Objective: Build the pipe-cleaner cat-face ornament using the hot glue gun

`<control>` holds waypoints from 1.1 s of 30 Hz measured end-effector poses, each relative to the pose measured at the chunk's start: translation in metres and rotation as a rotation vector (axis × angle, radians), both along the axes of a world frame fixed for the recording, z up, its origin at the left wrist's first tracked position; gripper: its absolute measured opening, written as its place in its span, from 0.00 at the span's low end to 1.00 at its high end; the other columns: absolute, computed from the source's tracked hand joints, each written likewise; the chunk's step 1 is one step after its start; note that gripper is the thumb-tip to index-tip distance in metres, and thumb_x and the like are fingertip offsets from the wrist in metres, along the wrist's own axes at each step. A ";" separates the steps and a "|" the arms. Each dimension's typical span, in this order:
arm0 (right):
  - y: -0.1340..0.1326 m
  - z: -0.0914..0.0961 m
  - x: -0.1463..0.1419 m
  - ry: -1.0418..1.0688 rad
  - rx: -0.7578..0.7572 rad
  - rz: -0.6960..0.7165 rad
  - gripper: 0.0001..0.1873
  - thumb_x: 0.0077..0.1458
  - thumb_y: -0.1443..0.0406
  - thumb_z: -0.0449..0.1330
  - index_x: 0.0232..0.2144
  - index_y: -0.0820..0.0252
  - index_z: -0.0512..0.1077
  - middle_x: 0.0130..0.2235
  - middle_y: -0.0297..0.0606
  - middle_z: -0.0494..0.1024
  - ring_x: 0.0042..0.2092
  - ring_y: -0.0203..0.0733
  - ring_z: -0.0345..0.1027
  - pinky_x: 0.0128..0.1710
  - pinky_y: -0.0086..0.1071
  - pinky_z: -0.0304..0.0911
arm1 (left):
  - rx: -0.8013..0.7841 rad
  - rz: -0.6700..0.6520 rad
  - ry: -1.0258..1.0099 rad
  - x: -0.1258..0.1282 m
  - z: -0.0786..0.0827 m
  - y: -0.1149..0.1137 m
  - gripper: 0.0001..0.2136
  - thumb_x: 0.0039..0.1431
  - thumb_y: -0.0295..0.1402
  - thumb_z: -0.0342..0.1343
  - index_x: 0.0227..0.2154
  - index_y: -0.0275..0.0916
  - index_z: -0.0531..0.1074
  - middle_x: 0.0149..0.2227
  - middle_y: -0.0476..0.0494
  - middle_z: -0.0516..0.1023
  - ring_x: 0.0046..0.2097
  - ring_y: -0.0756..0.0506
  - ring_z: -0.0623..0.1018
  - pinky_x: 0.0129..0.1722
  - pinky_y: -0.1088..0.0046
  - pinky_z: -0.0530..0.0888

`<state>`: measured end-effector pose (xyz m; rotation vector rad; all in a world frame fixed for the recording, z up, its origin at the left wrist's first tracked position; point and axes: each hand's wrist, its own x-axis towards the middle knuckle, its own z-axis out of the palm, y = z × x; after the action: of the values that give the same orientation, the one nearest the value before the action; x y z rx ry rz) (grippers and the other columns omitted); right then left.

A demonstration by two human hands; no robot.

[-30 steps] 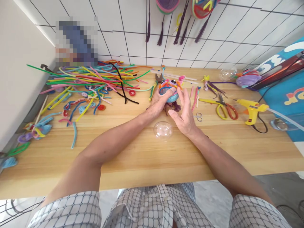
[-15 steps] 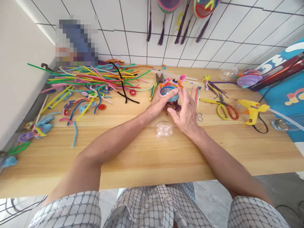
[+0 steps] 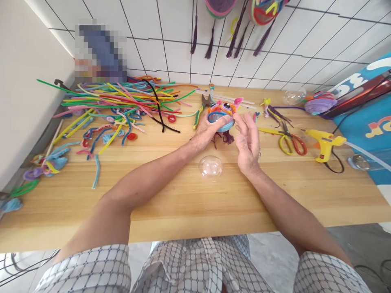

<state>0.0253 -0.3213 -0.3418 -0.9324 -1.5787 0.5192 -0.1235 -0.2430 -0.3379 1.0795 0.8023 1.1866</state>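
My left hand (image 3: 205, 132) grips a small craft figure (image 3: 222, 115) wound from blue, orange and pink pipe cleaners, with a googly eye and purple tassels hanging beneath it. It is held just above the wooden table (image 3: 183, 195). My right hand (image 3: 249, 138) hovers just right of the figure with its fingers spread apart, not touching it and holding nothing. A clear plastic half-sphere (image 3: 210, 167) lies on the table just in front of both hands.
A heap of coloured pipe cleaners (image 3: 122, 101) covers the far left. Pliers (image 3: 201, 106), small scissors, yellow-and-red scissors (image 3: 288, 140) and a yellow glue gun (image 3: 324, 142) with its cord lie to the right. Tasselled ornaments (image 3: 238, 16) hang on the tiled wall.
My right hand has let go of the figure's underside, lifted and moved slightly right with its fingers spreading. The left hand keeps hold of the figure.
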 end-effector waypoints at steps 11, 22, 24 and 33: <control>0.005 -0.004 -0.001 -0.614 0.117 -0.223 0.43 0.73 0.45 0.52 0.80 0.55 0.47 0.76 0.51 0.61 0.77 0.62 0.54 0.76 0.65 0.52 | 0.131 -0.023 0.050 -0.002 -0.002 -0.003 0.27 0.63 0.57 0.69 0.54 0.44 0.75 0.48 0.40 0.82 0.57 0.32 0.82 0.56 0.51 0.83; 0.004 -0.005 0.006 -0.453 0.114 -0.065 0.51 0.73 0.39 0.50 0.81 0.49 0.29 0.81 0.50 0.46 0.81 0.60 0.42 0.77 0.65 0.49 | 0.052 -0.082 0.062 -0.003 -0.005 0.002 0.33 0.56 0.66 0.68 0.51 0.45 0.76 0.39 0.41 0.80 0.50 0.33 0.85 0.50 0.55 0.85; 0.004 -0.005 0.008 -0.503 0.095 -0.107 0.52 0.72 0.38 0.51 0.81 0.48 0.30 0.81 0.49 0.48 0.81 0.62 0.43 0.78 0.66 0.46 | 0.054 -0.074 0.060 -0.002 -0.006 0.003 0.33 0.56 0.65 0.68 0.52 0.45 0.76 0.40 0.40 0.81 0.52 0.32 0.84 0.51 0.54 0.85; 0.008 -0.005 0.006 -0.389 0.102 -0.103 0.44 0.73 0.42 0.53 0.79 0.53 0.47 0.77 0.51 0.59 0.78 0.57 0.53 0.75 0.61 0.55 | 0.102 -0.010 0.029 0.000 -0.008 0.004 0.32 0.58 0.63 0.69 0.54 0.45 0.75 0.49 0.39 0.82 0.54 0.33 0.83 0.52 0.51 0.84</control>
<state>0.0310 -0.3134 -0.3470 -1.0750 -1.8719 0.1876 -0.1232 -0.2391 -0.3457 1.1853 0.7652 1.2162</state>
